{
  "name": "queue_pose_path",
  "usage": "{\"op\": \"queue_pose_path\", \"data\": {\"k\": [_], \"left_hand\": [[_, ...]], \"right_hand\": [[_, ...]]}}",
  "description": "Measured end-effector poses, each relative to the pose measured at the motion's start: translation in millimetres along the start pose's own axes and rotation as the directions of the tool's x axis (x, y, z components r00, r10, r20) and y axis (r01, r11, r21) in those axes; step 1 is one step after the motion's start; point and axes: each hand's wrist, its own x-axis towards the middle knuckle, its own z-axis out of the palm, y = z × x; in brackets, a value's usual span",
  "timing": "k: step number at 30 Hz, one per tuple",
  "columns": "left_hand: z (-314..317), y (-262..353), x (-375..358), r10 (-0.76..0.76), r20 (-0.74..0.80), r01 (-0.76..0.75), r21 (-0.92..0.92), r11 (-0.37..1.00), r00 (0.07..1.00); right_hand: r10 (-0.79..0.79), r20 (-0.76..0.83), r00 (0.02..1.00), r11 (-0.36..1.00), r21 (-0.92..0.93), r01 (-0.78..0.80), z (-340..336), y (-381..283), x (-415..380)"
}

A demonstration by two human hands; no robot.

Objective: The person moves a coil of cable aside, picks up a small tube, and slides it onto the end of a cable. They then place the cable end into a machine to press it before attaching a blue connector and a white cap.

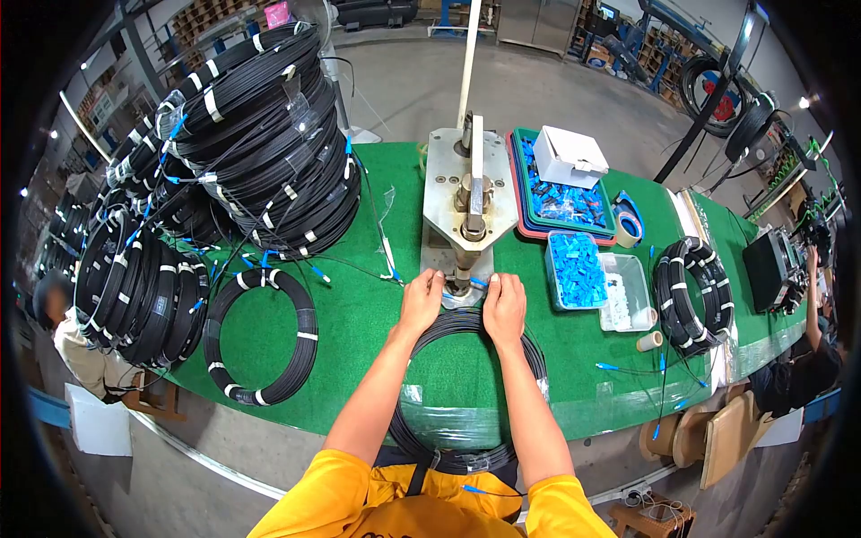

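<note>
My left hand (421, 301) is closed in a pinch at the foot of a bench press (471, 184), with a bit of blue showing at its fingertips. Opposite it, my right hand (505, 309) pinches a small blue connector (479, 282) beside the press ram. What lies between the two hands under the ram is too small to make out. A coil of black cable (531, 354) lies below my hands, reaching over the table's front edge towards my lap. From the coil, a blue-tipped cable end (475, 490) hangs across my lap.
Tall stacks of black cable coils (278, 152) stand at left, with a single coil (260, 336) nearer. To the right are a tray of blue parts (527, 224), a white box (569, 157), plastic tubs (628, 269) and another coil bundle (692, 296). Other people sit at both sides.
</note>
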Motion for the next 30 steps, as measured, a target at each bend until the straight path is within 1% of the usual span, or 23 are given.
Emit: {"op": "queue_pose_path", "data": {"k": [3, 6, 8, 10, 11, 13, 16, 18, 28, 30], "left_hand": [[-1, 4, -1, -0.028, 0.017, 0.028, -0.013, 1.000, 0.999], [-2, 8, -3, 0.003, 0.026, -0.003, -0.008, 1.000, 1.000], [-3, 10, -4, -0.019, 0.042, 0.019, -0.018, 1.000, 0.999], [-3, 10, -3, -0.038, 0.059, 0.040, -0.028, 0.999, 0.998], [-2, 9, -3, -0.029, 0.054, 0.031, -0.028, 0.999, 0.998], [-3, 10, -3, -0.020, 0.049, 0.022, -0.029, 0.999, 0.999], [-4, 12, -4, 0.002, 0.054, -0.002, -0.012, 1.000, 0.999], [-3, 12, -4, 0.032, 0.030, -0.032, 0.007, 0.999, 0.999], [-5, 16, -5, 0.053, 0.018, -0.053, 0.041, 0.998, 0.998], [-4, 16, -5, 0.074, 0.005, -0.074, 0.045, 0.996, 0.997]], "right_hand": [[0.005, 0.021, 1.000, 1.000, -0.008, -0.005, 0, 0, 0], [0.017, 0.047, 0.999, 1.000, 0.014, -0.018, -2, -4, 1], [0.025, 0.062, 0.998, 0.999, 0.027, -0.027, -4, -7, 1], [0.067, 0.171, 0.983, 0.998, 0.000, -0.068, -5, -9, 1], [0.067, 0.171, 0.983, 0.998, 0.001, -0.068, -5, -8, 1], [0.094, 0.219, 0.971, 0.995, 0.022, -0.101, -5, -8, 2], [0.109, 0.214, 0.971, 0.993, 0.017, -0.115, -5, -8, 3], [0.111, 0.220, 0.969, 0.993, 0.018, -0.118, -5, -9, 3], [0.084, 0.201, 0.976, 0.995, 0.034, -0.093, -8, -11, 3], [0.098, 0.216, 0.971, 0.992, 0.057, -0.113, -11, -13, 4]]}}
